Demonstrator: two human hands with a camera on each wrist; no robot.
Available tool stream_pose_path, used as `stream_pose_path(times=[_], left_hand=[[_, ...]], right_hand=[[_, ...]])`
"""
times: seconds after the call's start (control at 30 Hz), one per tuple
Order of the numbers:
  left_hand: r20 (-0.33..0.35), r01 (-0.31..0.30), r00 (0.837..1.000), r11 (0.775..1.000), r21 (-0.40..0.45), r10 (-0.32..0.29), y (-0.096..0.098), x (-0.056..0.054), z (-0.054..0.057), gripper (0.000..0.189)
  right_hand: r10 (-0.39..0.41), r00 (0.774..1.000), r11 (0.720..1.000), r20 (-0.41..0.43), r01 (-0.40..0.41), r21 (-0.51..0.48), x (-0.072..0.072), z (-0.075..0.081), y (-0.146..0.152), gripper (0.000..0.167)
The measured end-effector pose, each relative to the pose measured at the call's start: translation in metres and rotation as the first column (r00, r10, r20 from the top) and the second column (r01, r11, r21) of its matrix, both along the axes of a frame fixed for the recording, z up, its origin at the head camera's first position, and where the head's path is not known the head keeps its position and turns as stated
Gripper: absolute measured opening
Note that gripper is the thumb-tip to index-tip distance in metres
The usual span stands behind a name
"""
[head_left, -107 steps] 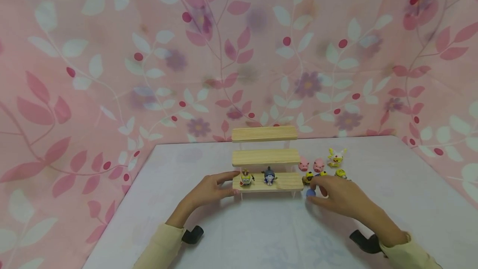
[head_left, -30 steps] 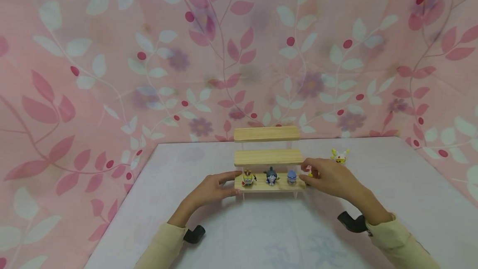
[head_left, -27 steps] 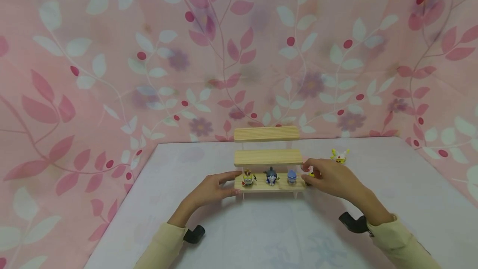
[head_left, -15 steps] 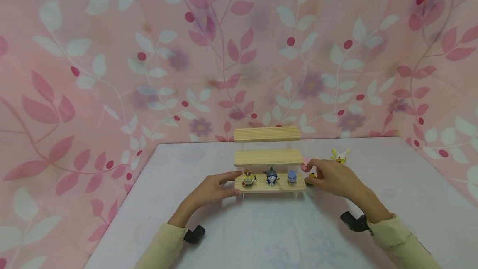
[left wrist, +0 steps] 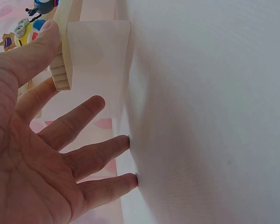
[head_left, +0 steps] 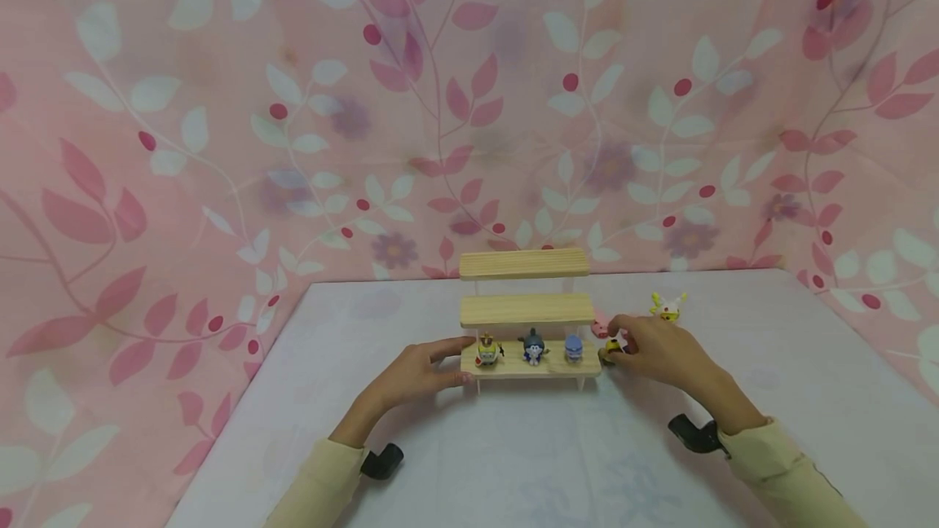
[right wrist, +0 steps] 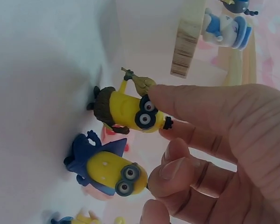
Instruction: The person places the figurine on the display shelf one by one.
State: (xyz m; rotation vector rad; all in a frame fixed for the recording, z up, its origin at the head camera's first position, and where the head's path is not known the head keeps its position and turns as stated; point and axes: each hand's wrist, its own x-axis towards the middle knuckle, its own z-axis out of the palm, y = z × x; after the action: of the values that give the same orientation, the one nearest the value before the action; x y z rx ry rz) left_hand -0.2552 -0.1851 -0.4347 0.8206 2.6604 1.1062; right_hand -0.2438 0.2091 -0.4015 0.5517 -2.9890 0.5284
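Note:
A three-tier wooden display shelf (head_left: 526, 310) stands on the table. My left hand (head_left: 414, 375) pinches the end of its lowest board between thumb and index finger, the other fingers spread toward the table. On that board stand a crowned minion figurine (head_left: 487, 349), a dark-helmeted figurine (head_left: 533, 347) and a blue-hatted figurine (head_left: 574, 348). Just right of the shelf, my right hand (head_left: 660, 349) has thumb and index finger at the head of a minion figurine (right wrist: 128, 109) with a brown skirt and club. It stands upright on the table. A blue-caped minion (right wrist: 105, 170) stands beside it.
A pink pig figurine (head_left: 601, 326) sits behind the right fingers. Farther back is a white and yellow horned figurine (head_left: 667, 306). The shelf's middle board (head_left: 526, 310) and top board (head_left: 524, 263) rise in steps behind the lowest one. A floral curtain (head_left: 440, 104) hangs behind the table.
My right hand set the blue-hatted figurine on the lowest board's right end, then drew slightly right to the skirted minion. My left hand has kept its grip on the shelf.

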Motion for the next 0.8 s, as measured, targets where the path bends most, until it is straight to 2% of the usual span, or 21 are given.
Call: stream_pose_path(times=[0.57, 0.8], left_hand=[[-0.008, 0.014, 1.000, 1.000, 0.009, -0.014, 0.0009, 0.0002, 0.0003, 0.061], [-0.001, 0.001, 1.000, 1.000, 0.010, -0.001, 0.0007, 0.0014, 0.0008, 0.060]], right_hand=[[0.027, 0.997, 0.998, -0.076, -0.023, 0.050, -0.0002, -0.0055, 0.0003, 0.021], [0.032, 0.995, 0.998, -0.094, -0.027, 0.054, 0.0007, -0.0055, 0.0006, 0.020]])
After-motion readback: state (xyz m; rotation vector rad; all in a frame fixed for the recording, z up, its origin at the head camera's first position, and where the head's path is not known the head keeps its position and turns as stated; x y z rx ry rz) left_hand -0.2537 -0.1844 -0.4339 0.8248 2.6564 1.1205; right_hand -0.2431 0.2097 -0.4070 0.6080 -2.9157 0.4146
